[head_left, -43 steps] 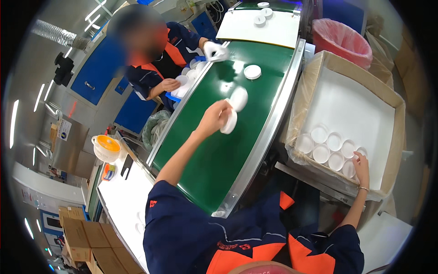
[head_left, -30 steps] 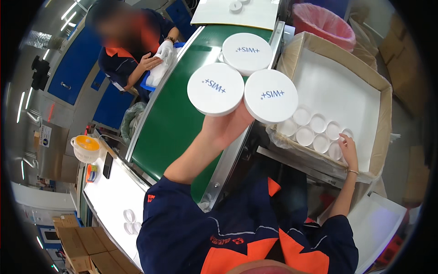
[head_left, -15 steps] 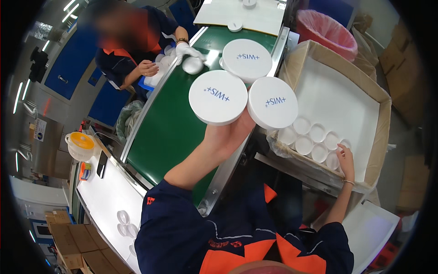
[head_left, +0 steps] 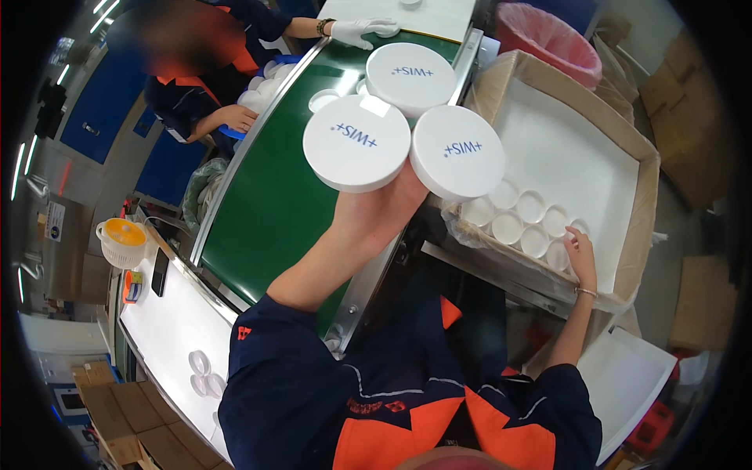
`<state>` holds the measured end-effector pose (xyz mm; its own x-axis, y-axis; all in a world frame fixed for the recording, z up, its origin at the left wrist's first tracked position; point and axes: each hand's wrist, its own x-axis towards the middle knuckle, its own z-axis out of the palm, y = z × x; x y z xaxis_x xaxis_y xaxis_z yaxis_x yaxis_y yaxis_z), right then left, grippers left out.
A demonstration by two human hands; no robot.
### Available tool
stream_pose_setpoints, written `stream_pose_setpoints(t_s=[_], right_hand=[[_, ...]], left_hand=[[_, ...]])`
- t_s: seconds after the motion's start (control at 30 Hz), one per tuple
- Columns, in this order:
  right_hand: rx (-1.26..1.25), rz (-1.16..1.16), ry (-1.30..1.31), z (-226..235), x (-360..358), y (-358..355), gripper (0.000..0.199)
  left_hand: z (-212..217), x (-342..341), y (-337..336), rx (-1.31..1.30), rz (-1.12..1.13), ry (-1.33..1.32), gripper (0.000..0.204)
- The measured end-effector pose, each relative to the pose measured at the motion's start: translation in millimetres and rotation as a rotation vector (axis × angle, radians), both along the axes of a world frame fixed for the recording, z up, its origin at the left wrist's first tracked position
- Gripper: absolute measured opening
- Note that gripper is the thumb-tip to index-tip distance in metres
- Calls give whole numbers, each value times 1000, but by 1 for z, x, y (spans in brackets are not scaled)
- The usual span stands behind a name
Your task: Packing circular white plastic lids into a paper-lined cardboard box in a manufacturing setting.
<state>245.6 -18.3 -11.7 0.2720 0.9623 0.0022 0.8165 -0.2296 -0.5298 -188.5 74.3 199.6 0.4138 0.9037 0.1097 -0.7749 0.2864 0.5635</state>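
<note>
Three white round lids (head_left: 356,142) with blue print on top are held together above the green conveyor belt (head_left: 262,227) by my left hand (head_left: 380,207). Its palm and wrist show below the lids, while its fingers are hidden behind them. My right hand (head_left: 580,258) is down in the lined box (head_left: 576,102), with its fingers curled at the rim of a whitish round lid (head_left: 580,226). Several similar shallow round lids (head_left: 534,240) lie in rows beside it, at the near side of the box.
Across the belt a person's gloved hand (head_left: 364,31) touches a white piece; their other hand (head_left: 236,117) is by a blue bin of white pieces. A loose white ring (head_left: 323,99) lies on the belt. A pink-lined bin (head_left: 548,39) stands behind the box; clear rings (head_left: 200,363) lie on the left table.
The co-worker's gloved hand has moved from the white piece on the belt to the far end of the belt. My hands keep their holds; the whole view has shifted slightly.
</note>
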Motion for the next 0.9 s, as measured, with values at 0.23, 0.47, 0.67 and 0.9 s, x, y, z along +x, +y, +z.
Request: stream_pose_setpoints(t_s=[0.23,0.47,0.67,0.9], right_hand=[[39,21,0,3,0,0,32],[122,-10,154,11,9,-9,38],[298,-47,468,94,0,-7,36],[571,120,1034,167,-63,-34,39]], left_hand=[[5,12,-12,-14,-96,-67,43],[-18,67,1,70,-136,9,43],[-37,161,8,-52,-424,-2,45],[-11,179,-31,-121,-473,-99,51]])
